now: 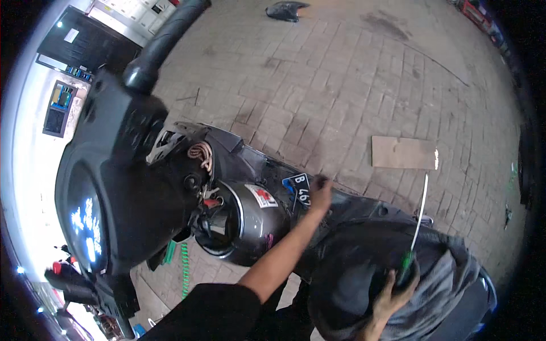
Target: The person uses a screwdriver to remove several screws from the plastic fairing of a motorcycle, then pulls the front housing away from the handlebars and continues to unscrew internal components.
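My right hand [395, 295] grips a screwdriver [420, 219] by its green and black handle, the long shaft pointing up and away over the scooter's seat. My left hand [321, 199] is over the scooter's floorboard, beside a black licence plate [300, 189]. Its fingers are curled by a small dark thing that I cannot make out. Left of that forearm, a grey helmet [250, 221] with a red and white sticker sits against the front of the black scooter [136, 187]. Dark grey cloth [443, 278] lies over the seat under my right hand.
A flat piece of cardboard [404, 153] lies on the paved floor beyond the seat. Farther off is a dark body panel [286, 10]. A looped cord [200, 154] hangs behind the handlebar [170, 42], and keys with a red piece [212, 202] are by the helmet.
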Demonstrator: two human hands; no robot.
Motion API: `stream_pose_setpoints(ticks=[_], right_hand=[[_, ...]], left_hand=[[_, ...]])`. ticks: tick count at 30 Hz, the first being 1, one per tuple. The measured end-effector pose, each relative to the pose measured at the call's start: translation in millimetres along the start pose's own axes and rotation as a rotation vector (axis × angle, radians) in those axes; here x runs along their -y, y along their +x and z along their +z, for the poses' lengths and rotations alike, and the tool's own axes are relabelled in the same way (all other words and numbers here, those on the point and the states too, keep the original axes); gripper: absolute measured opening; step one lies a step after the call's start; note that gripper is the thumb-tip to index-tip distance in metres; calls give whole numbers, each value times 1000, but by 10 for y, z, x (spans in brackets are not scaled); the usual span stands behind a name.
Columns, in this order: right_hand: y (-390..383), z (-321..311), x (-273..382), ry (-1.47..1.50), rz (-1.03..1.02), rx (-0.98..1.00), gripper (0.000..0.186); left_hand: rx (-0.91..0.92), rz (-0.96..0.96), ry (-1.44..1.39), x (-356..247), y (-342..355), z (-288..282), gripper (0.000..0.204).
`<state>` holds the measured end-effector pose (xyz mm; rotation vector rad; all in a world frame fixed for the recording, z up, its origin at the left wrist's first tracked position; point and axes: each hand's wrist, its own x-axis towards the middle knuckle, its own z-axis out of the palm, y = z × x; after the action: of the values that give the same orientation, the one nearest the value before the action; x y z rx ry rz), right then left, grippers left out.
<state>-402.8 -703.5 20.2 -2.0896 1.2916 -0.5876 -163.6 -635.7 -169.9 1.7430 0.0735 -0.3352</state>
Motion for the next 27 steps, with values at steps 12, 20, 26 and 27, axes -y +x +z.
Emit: stream_pose_setpoints(ticks=[12,20,26,27], right_hand=[[61,124,-78,-275,-25,25,58],[32,169,-1,-231,-2,69,50],[64,215,59,-60,-138,24,47],[108,237,-5,-118,-228,2,47]], left_hand=[[-46,-248,353,1472,984,69,33],[-152,-707,372,1302,-104,-254,45],[276,-459,623,1925,-838,-709,50],[326,-360,678,1396,-1086,-691,49]])
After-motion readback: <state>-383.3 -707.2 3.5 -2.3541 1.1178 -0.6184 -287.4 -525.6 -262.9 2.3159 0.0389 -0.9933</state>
